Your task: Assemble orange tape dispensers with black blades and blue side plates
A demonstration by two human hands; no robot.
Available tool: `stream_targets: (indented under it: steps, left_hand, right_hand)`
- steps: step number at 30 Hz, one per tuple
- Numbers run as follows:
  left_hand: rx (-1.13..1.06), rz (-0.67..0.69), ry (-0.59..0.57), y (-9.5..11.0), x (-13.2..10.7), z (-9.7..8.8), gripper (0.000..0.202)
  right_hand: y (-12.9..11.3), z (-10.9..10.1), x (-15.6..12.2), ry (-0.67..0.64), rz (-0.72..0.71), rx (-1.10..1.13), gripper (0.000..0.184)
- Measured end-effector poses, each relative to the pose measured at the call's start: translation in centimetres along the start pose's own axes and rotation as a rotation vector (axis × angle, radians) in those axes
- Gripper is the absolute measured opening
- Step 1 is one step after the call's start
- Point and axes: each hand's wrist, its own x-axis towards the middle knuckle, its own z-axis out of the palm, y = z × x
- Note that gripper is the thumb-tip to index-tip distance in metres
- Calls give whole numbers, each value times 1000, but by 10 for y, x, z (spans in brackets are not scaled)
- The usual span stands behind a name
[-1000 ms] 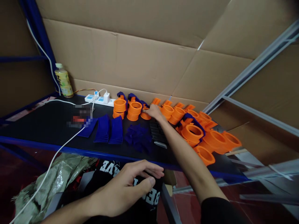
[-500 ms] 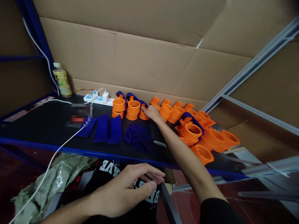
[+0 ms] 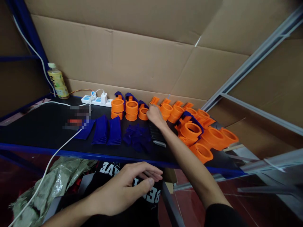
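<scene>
An orange plastic ring (image 3: 142, 118) sits left of my right hand (image 3: 156, 116), whose grip I cannot tell. Likely light, stiff; hold its rim.

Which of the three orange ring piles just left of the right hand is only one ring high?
The rightmost pile, beside the right hand: it shows a single ring, whereas the left pile and middle pile each show two, stacked.

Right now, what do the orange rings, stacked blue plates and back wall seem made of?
Orange rings: probably satin plastic, evenly coloured with soft highlights. Stacked blue plates: likely matte plastic, thin and uniformly coloured. Back wall: seemingly dull cardboard, brown and creased.
</scene>
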Motion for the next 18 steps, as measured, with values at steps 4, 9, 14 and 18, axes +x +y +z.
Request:
stream_targets:
  steps: [4,9,14,18]
  left_hand:
    - [6,-15,-4,2,1,-1,30]
    - [28,-10,11,5,-1,-5,30]
    - [15,-27,8,4,-1,-9,30]
    - [-6,-48,-1,1,2,-10,30]
  right_hand:
    - [-16,-31,-48,80,-110,39,51]
    - [29,-88,-142,142,-114,141,34]
    - [142,-103,-207,105,281,9,49]
    - [194,-79,-219,25,305,-95,61]
